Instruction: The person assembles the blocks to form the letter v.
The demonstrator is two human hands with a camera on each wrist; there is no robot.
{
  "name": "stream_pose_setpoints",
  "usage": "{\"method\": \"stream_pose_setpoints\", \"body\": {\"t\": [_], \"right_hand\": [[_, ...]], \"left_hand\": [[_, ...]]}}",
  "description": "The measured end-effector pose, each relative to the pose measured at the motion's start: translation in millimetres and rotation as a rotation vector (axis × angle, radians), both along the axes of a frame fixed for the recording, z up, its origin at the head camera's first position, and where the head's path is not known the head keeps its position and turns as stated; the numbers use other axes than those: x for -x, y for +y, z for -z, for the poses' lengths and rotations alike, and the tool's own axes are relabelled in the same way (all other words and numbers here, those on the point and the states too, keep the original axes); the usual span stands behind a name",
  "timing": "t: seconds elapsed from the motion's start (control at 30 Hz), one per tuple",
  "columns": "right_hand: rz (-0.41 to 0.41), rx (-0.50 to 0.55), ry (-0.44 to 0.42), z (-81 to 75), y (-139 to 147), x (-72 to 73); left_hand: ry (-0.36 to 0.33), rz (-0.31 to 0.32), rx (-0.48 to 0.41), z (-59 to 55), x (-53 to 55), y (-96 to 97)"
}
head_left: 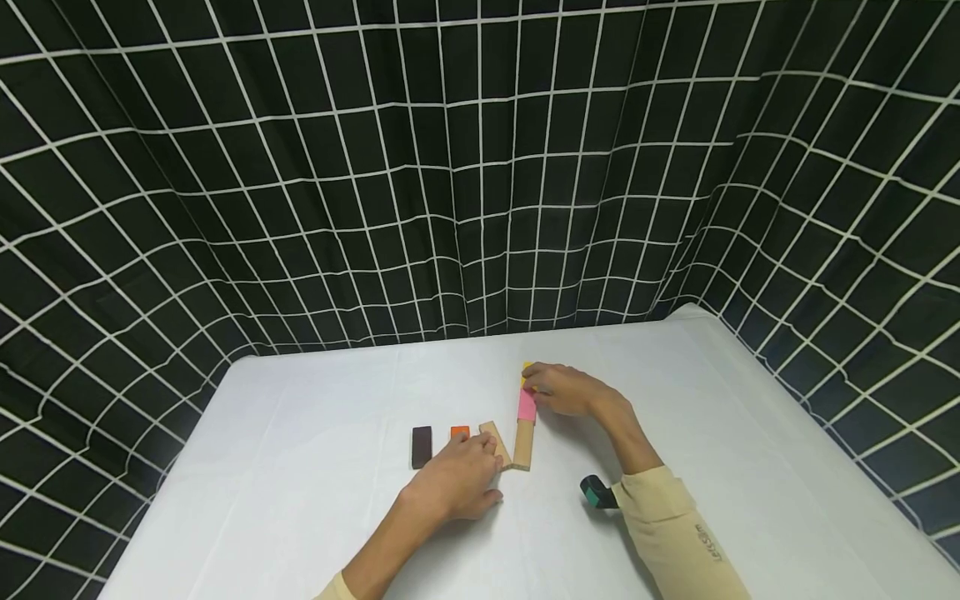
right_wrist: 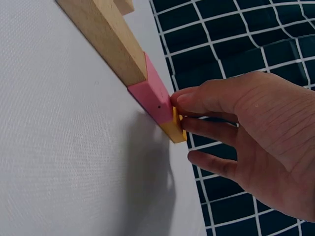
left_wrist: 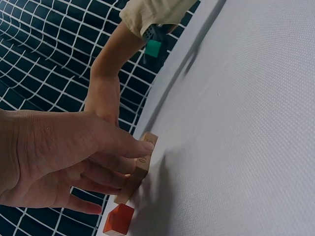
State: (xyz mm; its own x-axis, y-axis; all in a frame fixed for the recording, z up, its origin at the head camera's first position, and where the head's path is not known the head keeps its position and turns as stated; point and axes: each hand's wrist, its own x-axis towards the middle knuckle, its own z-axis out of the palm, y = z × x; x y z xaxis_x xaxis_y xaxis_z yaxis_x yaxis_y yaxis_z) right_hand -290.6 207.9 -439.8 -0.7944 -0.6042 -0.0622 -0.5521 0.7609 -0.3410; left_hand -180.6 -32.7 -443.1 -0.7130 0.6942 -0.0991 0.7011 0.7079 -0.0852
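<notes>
Two hands of yours are at work over the white surface [head_left: 315,467]. Your right hand [head_left: 572,390] has its fingers over the yellow block [head_left: 527,366], with the thumb beside the pink block [head_left: 527,407]; you cannot tell from these views whether it pinches or merely touches. Your left hand [head_left: 456,477] reaches over the slanted wooden block [head_left: 488,427], its thumb spread away from the fingers, which touch that block.

Moving out, you have a straight row pointing toward the far edge of the surface: the yellow block farthest, the pink block touching it, then the straight wooden block [head_left: 523,444] touching the pink one. The slanted wooden block lies just left of this row, its near end close against it. Left of that, the orange block [head_left: 460,431] is partly hidden by your left hand, and the dark block [head_left: 422,447] lies farther toward the left edge.

A black-and-green device [head_left: 596,492] sits at your right sleeve [head_left: 675,525]. Past the far edge hangs a dark gridded curtain [head_left: 420,217].
</notes>
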Motion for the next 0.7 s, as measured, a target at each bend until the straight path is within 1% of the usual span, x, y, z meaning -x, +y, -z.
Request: {"method": "stream_pose_setpoints", "body": {"t": [0.3, 0.47, 0.7], "right_hand": [[0.001, 0.009, -0.019, 7.4, 2.0, -2.3], [-0.007, 0.026, 0.000, 7.0, 1.6, -2.7], [0.037, 0.013, 0.035, 8.2, 2.3, -2.8]], "left_hand": [[-0.036, -0.013, 0.006, 0.2, -1.9, -1.6], [-0.029, -0.014, -0.003, 0.4, -1.2, -3.0], [-0.009, 0.002, 0.006, 0.1, 2.5, -1.3]]}}
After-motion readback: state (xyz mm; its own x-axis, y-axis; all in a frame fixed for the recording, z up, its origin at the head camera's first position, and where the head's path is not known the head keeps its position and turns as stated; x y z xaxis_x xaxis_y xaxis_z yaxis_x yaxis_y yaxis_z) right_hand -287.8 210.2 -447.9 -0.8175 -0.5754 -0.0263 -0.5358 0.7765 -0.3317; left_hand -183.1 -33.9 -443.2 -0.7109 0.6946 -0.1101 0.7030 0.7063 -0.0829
